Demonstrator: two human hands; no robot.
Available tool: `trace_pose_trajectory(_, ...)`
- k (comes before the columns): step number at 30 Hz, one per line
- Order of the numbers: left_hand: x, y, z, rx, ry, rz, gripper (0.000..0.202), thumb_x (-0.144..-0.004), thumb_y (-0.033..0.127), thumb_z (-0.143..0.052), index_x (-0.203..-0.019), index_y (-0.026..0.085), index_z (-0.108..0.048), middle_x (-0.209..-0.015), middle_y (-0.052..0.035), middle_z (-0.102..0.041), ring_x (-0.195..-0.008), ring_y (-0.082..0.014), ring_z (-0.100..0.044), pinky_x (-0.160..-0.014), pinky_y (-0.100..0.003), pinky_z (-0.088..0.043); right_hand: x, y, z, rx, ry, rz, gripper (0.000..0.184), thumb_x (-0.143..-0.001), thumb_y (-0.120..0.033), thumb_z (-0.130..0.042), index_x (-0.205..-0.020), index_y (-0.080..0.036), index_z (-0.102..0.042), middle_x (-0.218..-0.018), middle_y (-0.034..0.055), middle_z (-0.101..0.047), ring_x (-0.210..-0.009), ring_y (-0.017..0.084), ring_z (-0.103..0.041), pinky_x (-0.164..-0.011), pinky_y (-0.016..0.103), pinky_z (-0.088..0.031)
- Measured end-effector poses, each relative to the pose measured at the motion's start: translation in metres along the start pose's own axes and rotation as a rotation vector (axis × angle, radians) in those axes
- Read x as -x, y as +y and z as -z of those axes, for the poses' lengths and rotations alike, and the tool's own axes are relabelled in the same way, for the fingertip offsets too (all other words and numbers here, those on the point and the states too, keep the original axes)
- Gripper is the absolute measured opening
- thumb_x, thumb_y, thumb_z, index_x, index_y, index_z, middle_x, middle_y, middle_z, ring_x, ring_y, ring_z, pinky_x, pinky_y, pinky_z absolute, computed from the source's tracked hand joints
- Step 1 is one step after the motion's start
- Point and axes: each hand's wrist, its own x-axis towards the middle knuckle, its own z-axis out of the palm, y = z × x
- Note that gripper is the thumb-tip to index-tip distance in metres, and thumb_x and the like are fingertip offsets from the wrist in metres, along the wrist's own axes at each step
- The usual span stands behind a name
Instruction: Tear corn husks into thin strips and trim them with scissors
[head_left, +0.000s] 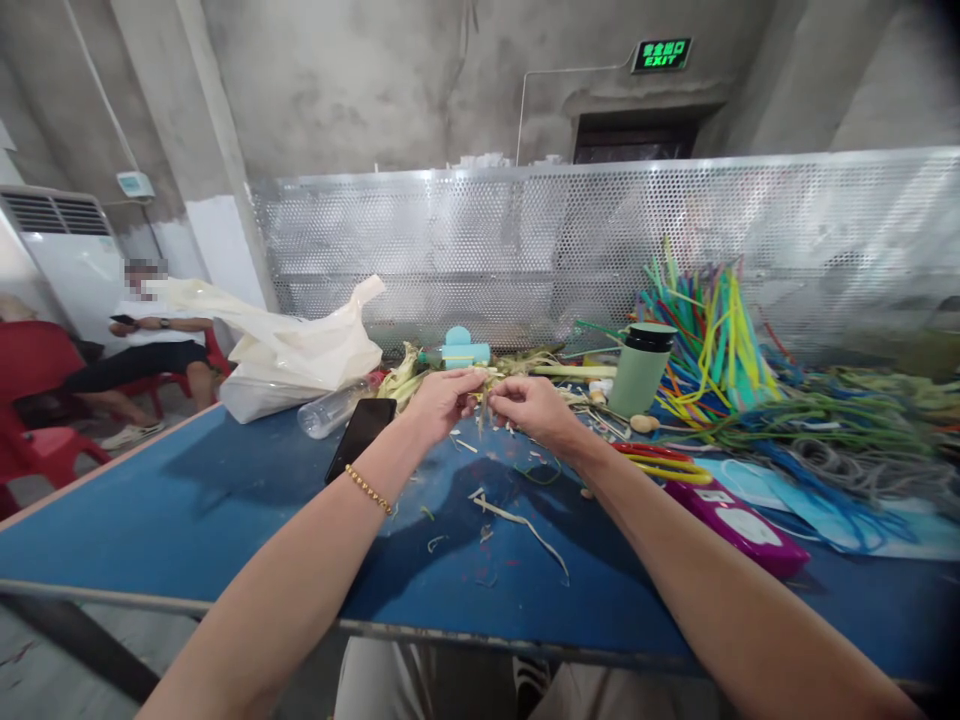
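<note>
Above the middle of the blue table [247, 540], my left hand [441, 404] and my right hand [536, 408] nearly meet, both with fingers pinched. Something thin and pale shows between the fingertips, too small to name. Below them lies a long whitish strip [525, 522] with small scraps around it. A black smartphone [361, 438] rests beside my left wrist, which wears a gold bead bracelet [369, 489]. Just behind the hands are pale green stalks [574, 371] and a light blue object [465, 350].
A cream plastic bag [300, 355] and clear bottle [330, 412] stand left. To the right are a green tumbler [642, 370], bundled coloured strips [712, 335], coiled cords [840, 400], face masks [832, 505] and a magenta pack [739, 525]. A person [161, 335] sits far left.
</note>
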Motion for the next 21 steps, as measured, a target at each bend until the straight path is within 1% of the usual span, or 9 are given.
trace_pose_trajectory(3,0.0003,-0.0007,0.0012,-0.092,-0.041,0.025,0.021,-0.063,0.022,-0.079,-0.075,0.010,-0.066,-0.065,-0.0005,-0.060,-0.050,-0.0056,-0.045,-0.048,-0.023,-0.027,-0.0024,0.0054,0.0029,0.050,0.052,0.038,0.013,-0.073,-0.025,-0.055,-0.066,-0.016,-0.061,-0.055,0.0008,-0.062,-0.052,0.013,-0.057,-0.053,0.023,-0.043)
trace_pose_trajectory(7,0.0011,-0.0007,0.0025,-0.241,-0.055,0.008,0.020,-0.060,0.022,-0.080,-0.066,0.010,-0.064,-0.059,-0.0001,-0.057,-0.052,-0.0073,-0.049,-0.050,-0.024,-0.027,-0.0028,0.0067,0.0057,0.171,0.071,0.104,0.014,-0.073,-0.023,-0.054,-0.070,-0.015,-0.064,-0.057,0.0015,-0.063,-0.054,0.014,-0.057,-0.054,0.023,-0.042)
trace_pose_trajectory(10,0.0008,-0.0012,0.0032,-0.321,-0.046,-0.045,0.017,-0.062,0.021,-0.076,-0.060,0.011,-0.061,-0.055,0.0000,-0.056,-0.054,-0.0091,-0.052,-0.051,-0.024,-0.030,-0.0010,0.0031,0.0063,0.284,0.088,0.150,0.017,-0.074,-0.023,-0.054,-0.070,-0.014,-0.067,-0.058,0.0019,-0.064,-0.056,0.013,-0.056,-0.056,0.023,-0.040)
trace_pose_trajectory(14,0.0002,-0.0019,0.0036,-0.412,-0.077,-0.071,0.010,-0.065,0.014,-0.066,-0.057,0.012,-0.059,-0.053,-0.0013,-0.057,-0.054,-0.0102,-0.053,-0.053,-0.024,-0.033,0.0009,-0.0012,0.0071,0.382,0.091,0.178,0.017,-0.073,-0.020,-0.054,-0.069,-0.013,-0.069,-0.060,0.0022,-0.064,-0.057,0.013,-0.054,-0.057,0.023,-0.038)
trace_pose_trajectory(17,0.0004,-0.0017,0.0033,-0.410,-0.101,-0.061,0.009,-0.065,0.013,-0.061,-0.057,0.013,-0.058,-0.054,-0.0016,-0.058,-0.053,-0.0094,-0.051,-0.053,-0.023,-0.033,0.0007,-0.0019,0.0077,0.414,0.106,0.195,0.018,-0.074,-0.020,-0.054,-0.070,-0.014,-0.070,-0.061,0.0028,-0.066,-0.057,0.013,-0.056,-0.058,0.023,-0.038)
trace_pose_trajectory(21,0.0013,-0.0021,0.0025,-0.337,-0.148,-0.051,0.006,-0.065,0.017,-0.065,-0.065,0.012,-0.061,-0.060,0.0002,-0.057,-0.055,-0.0078,-0.049,-0.054,-0.023,-0.033,0.0001,-0.0010,0.0077,0.418,0.151,0.200,0.017,-0.074,-0.021,-0.056,-0.069,-0.014,-0.071,-0.062,0.0034,-0.068,-0.057,0.013,-0.057,-0.058,0.023,-0.038)
